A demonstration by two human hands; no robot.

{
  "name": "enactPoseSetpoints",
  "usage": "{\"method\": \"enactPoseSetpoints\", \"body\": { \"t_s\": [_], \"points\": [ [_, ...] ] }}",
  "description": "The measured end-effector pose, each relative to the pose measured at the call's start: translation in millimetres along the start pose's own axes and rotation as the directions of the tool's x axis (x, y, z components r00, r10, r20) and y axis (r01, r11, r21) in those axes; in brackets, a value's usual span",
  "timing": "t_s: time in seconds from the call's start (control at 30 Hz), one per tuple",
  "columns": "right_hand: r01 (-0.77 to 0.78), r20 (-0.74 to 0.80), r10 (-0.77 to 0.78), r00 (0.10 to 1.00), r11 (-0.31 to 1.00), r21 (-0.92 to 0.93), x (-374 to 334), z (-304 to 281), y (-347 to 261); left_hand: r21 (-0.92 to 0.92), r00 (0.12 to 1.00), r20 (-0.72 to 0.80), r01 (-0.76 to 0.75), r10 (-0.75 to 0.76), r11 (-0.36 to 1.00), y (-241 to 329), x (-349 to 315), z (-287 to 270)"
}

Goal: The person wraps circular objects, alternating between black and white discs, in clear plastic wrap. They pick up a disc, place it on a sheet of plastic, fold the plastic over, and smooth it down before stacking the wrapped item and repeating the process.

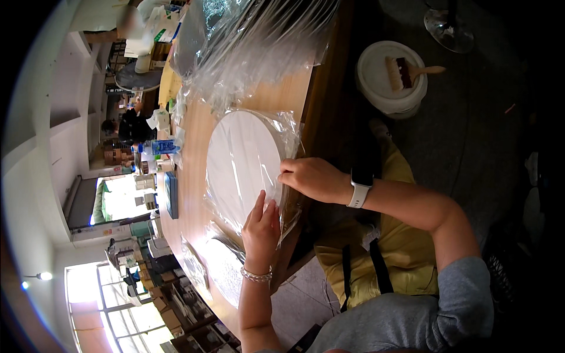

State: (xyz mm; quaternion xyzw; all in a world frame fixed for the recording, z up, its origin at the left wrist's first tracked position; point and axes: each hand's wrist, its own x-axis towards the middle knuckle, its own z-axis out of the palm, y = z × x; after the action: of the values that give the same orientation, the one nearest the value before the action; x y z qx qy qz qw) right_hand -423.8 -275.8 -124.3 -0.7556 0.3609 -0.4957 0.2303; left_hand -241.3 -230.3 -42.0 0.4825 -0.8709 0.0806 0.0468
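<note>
A thick round white disc, or a stack of discs [241, 159], lies on the wooden table under clear plastic wrap [288, 132] that is wrinkled around its edge. My right hand [312, 178], below a watch with a white strap, is at the disc's right edge, its thumb and fingers pinched on the plastic wrap. Just left of it my left hand [262, 226], with a beaded bracelet at the wrist, rests its outstretched fingers on the wrapped disc near the rim. The fingertips of my right hand are partly hidden.
A pile of clear plastic bags [253, 53] covers the table's top end. More wrapped round pieces [223, 265] lie at lower left. A brush [406, 72] rests on a white lidded bucket [376, 88] beside the table. A person in black [135, 126] is in the background.
</note>
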Motion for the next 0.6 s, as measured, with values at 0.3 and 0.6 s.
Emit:
{"method": "enactPoseSetpoints", "body": {
  "t_s": [0.3,0.6],
  "points": [
    [0.004,-0.004,-0.004,1.0,1.0,0.006,0.8,1.5,1.4,0.054,1.0,0.024,0.004,-0.005,0.999,4.9,2.9,-2.3],
    [-0.043,0.108,0.045,0.993,0.999,-0.02,1.1,-3.4,1.0,-0.068,0.992,0.084,0.098,-0.092,0.993,3.5,11.7,-5.3]
  ]
}}
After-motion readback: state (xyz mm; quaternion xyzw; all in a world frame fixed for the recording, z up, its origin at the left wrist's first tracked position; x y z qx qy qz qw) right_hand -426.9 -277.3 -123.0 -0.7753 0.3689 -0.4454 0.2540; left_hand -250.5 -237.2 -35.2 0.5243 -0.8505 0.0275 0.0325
